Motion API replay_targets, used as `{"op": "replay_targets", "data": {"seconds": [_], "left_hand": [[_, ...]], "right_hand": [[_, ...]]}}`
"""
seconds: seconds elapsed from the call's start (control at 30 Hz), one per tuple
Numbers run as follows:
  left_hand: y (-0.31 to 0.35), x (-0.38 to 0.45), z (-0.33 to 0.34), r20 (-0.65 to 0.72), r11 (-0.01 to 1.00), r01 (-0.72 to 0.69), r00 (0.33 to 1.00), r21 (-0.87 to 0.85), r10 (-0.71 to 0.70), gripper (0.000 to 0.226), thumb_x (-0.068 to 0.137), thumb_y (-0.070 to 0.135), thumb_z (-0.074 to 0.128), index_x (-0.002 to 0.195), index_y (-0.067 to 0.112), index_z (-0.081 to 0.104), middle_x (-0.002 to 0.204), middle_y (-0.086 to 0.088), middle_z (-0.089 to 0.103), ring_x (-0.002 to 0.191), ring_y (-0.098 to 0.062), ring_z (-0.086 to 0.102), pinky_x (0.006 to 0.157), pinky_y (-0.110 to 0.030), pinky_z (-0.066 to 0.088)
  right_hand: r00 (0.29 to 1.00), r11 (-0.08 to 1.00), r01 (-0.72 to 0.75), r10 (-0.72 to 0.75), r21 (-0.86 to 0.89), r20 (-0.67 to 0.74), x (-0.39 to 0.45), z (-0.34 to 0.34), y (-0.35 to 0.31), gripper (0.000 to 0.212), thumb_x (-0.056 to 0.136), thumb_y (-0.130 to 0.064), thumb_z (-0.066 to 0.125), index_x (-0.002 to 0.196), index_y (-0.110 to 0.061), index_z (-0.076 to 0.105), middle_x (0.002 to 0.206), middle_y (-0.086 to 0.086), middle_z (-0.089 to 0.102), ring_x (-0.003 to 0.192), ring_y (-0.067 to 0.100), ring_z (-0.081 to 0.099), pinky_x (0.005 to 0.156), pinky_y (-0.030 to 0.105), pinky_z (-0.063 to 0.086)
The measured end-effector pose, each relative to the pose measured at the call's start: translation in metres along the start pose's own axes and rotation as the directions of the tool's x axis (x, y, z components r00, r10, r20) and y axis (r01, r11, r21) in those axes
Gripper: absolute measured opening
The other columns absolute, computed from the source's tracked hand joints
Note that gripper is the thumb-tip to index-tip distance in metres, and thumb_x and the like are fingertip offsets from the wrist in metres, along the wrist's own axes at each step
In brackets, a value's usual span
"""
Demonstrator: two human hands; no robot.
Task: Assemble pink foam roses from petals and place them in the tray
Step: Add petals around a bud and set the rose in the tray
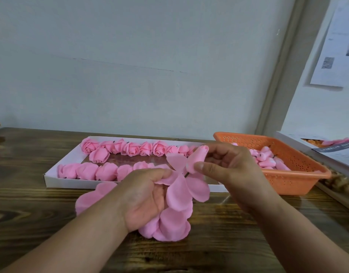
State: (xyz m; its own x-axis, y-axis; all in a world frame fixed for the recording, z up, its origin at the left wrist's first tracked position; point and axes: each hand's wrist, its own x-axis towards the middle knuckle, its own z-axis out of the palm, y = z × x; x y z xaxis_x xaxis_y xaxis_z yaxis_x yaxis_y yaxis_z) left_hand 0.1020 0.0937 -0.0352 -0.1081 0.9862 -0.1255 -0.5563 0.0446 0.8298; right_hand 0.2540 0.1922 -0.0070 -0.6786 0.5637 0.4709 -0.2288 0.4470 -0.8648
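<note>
The rose bud [198, 158] is sitting pinched in your right hand [228, 166] at the tray's [51, 179] three o'clock, while your left hand [144, 196] is gripping a petal strip [177, 196], ready for wrapping.

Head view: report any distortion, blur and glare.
Head view: wide-angle bending tilts the window frame and curves the table edge; lighting soft, shadows faint; a mild sheen on the tray floor; the bud in the right hand and the petals in the left hand look slightly soft.
</note>
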Motion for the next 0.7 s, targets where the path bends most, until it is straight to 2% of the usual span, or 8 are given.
{"op": "replay_targets", "data": {"seconds": [0.07, 0.17, 0.27, 0.33, 0.4, 0.5, 0.57, 0.7], "left_hand": [[0.0, -0.001, 0.001, 0.02, 1.0, 0.003, 1.0, -0.002, -0.003, 0.051, 0.081, 0.007, 0.052, 0.132, -0.001, 0.05, 0.132, -0.027, 0.055, 0.127, -0.038, 0.051, 0.11, -0.047, 0.035], [0.002, -0.002, 0.001, 0.056, 0.999, 0.0, 0.998, -0.054, 0.003, 0.043, 0.086, 0.015, 0.051, 0.125, -0.001, 0.057, 0.125, -0.023, 0.061, 0.113, -0.031, 0.06, 0.101, -0.041, 0.042], [0.004, -0.002, 0.001, 0.098, 0.982, -0.011, 0.995, -0.188, 0.03, 0.053, 0.084, 0.028, 0.053, 0.128, -0.001, 0.057, 0.13, -0.022, 0.059, 0.128, -0.03, 0.051, 0.103, -0.036, 0.035], [-0.001, -0.001, 0.002, 0.118, 0.976, -0.039, 0.991, -0.213, 0.066, 0.055, 0.087, 0.032, 0.054, 0.132, 0.0, 0.054, 0.135, -0.021, 0.055, 0.134, -0.031, 0.044, 0.107, -0.036, 0.03], [-0.009, 0.001, 0.003, 0.087, 0.975, -0.084, 0.991, -0.204, 0.103, 0.046, 0.086, 0.025, 0.06, 0.124, 0.001, 0.062, 0.131, -0.021, 0.059, 0.129, -0.031, 0.051, 0.107, -0.037, 0.038], [-0.018, 0.002, 0.009, -0.058, 0.986, -0.12, 0.992, -0.12, 0.113, 0.032, 0.078, 0.012, 0.064, 0.106, -0.004, 0.069, 0.111, -0.02, 0.07, 0.103, -0.027, 0.069, 0.08, -0.032, 0.059], [-0.02, 0.004, 0.011, -0.13, 0.988, -0.111, 0.987, -0.106, 0.096, 0.025, 0.087, 0.008, 0.058, 0.11, -0.002, 0.063, 0.103, -0.02, 0.072, 0.094, -0.027, 0.072, 0.072, -0.033, 0.061], [-0.02, 0.003, 0.015, -0.156, 0.989, -0.098, 0.984, -0.108, 0.081, 0.02, 0.098, 0.013, 0.047, 0.11, 0.006, 0.06, 0.098, -0.017, 0.074, 0.091, -0.025, 0.072, 0.071, -0.033, 0.061]], "right_hand": [[1.0, 1.0, 0.005, -0.005, -0.015, 0.007, -0.001, 0.001, -0.001, 0.019, 0.072, -0.007, 0.07, 0.087, -0.018, 0.073, 0.085, 0.008, 0.074, 0.082, 0.026, 0.072, 0.073, 0.035, 0.059], [1.0, 0.996, -0.002, 0.002, -0.091, -0.003, -0.001, 0.0, -0.001, 0.021, 0.076, 0.002, 0.072, 0.086, -0.016, 0.073, 0.085, 0.008, 0.074, 0.082, 0.025, 0.071, 0.076, 0.038, 0.059], [1.0, 0.985, -0.003, 0.001, -0.171, -0.01, 0.0, 0.0, -0.001, 0.023, 0.077, 0.007, 0.07, 0.087, -0.013, 0.07, 0.084, 0.006, 0.074, 0.078, 0.018, 0.07, 0.073, 0.029, 0.058], [1.0, 0.981, -0.005, 0.001, -0.194, -0.019, 0.0, 0.001, -0.001, 0.023, 0.076, 0.006, 0.07, 0.087, -0.014, 0.07, 0.084, 0.004, 0.074, 0.078, 0.016, 0.07, 0.072, 0.026, 0.057], [1.0, 0.978, -0.003, -0.001, -0.208, -0.021, 0.0, 0.002, -0.001, 0.021, 0.077, 0.005, 0.07, 0.087, -0.014, 0.07, 0.084, 0.003, 0.074, 0.079, 0.016, 0.07, 0.071, 0.025, 0.057], [1.0, 0.975, -0.001, -0.001, -0.222, -0.006, 0.0, 0.003, -0.001, 0.02, 0.077, 0.005, 0.07, 0.086, -0.012, 0.07, 0.085, 0.005, 0.073, 0.078, 0.016, 0.07, 0.069, 0.026, 0.057], [1.0, 0.981, 0.0, -0.005, -0.192, -0.027, -0.001, 0.003, -0.002, 0.023, 0.076, 0.007, 0.07, 0.084, -0.015, 0.07, 0.084, 0.005, 0.074, 0.077, 0.016, 0.071, 0.07, 0.028, 0.058], [0.993, 0.993, 0.027, -0.04, -0.113, -0.108, -0.003, 0.001, -0.003, 0.026, 0.076, 0.008, 0.07, 0.08, -0.017, 0.071, 0.078, 0.006, 0.073, 0.074, 0.021, 0.069, 0.071, 0.038, 0.056]]}}
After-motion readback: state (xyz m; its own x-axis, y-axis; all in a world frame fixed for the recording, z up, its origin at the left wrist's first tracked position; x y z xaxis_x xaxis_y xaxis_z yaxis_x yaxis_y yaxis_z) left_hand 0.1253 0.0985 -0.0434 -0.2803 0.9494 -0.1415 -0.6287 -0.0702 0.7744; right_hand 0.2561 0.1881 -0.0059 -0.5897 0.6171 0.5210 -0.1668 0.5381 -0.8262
